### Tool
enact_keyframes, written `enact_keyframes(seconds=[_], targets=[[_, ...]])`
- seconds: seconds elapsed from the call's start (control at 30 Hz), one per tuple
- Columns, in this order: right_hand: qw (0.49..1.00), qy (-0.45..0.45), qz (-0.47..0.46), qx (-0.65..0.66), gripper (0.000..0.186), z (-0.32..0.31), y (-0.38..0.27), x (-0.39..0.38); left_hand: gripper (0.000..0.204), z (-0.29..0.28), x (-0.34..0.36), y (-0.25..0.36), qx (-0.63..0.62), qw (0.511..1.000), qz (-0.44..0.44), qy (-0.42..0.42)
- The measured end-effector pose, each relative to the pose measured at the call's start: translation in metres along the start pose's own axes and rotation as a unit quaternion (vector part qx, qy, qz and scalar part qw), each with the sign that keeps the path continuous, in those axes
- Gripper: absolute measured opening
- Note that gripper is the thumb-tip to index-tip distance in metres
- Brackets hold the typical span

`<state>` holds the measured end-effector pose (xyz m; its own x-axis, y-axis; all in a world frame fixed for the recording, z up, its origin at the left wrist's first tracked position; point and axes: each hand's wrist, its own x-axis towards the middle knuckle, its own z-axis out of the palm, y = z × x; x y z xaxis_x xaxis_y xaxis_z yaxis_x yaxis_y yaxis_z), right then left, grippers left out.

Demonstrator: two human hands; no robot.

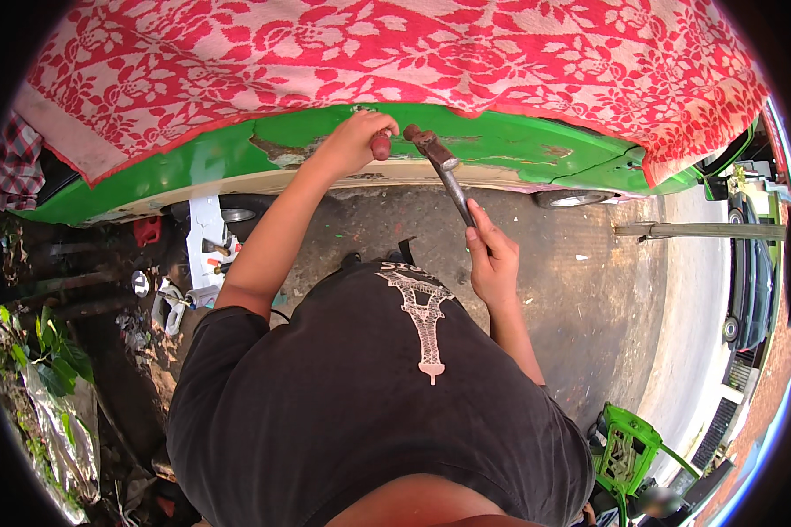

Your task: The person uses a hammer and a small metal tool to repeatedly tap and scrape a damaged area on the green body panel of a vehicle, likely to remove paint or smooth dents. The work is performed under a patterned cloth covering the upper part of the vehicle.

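My left hand (351,145) is closed around a tool with a rounded red handle (380,147), held against the side of a green car (185,162). The tool's working end is hidden by the hand, so its kind does not show. A hammer (453,186) is gripped in my right hand (494,263) by its grey metal shaft. Its worn, brownish head is raised just right of the red handle, apart from it. Around both hands the car's green paint is chipped, with a brown and pale bare patch (281,153) left of the left hand.
A red and white flowered cloth (325,53) drapes over the car. Below at left lie a white panel with small items (206,237) and a red container (148,230). A green plastic chair (628,448) stands behind at right, and a dark car (747,281) is beyond the road.
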<state>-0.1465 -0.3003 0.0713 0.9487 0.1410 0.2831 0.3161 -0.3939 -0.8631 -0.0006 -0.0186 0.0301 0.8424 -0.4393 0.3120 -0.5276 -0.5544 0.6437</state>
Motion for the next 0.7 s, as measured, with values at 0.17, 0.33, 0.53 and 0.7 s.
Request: enact_keyframes(seconds=[0.17, 0.33, 0.53, 0.7], targets=[[0.985, 0.033, -0.165, -0.045, 0.047, 0.017, -0.001, 0.001, 0.030, -0.011, 0.014, 0.014, -0.084, 0.991, -0.094, -0.047], [0.994, 0.014, -0.083, -0.072, 0.044, 0.018, -0.009, 0.011, 0.025, -0.014, 0.028, 0.012, -0.092, 0.981, -0.162, -0.050], [0.989, 0.000, -0.082, -0.121, 0.047, 0.015, -0.014, 0.020, 0.027, -0.014, 0.031, 0.004, -0.079, 0.983, -0.156, -0.061], [0.982, 0.078, -0.169, -0.025, 0.046, 0.020, -0.013, 0.019, 0.027, -0.011, 0.032, -0.002, -0.116, 0.981, -0.149, -0.050]])
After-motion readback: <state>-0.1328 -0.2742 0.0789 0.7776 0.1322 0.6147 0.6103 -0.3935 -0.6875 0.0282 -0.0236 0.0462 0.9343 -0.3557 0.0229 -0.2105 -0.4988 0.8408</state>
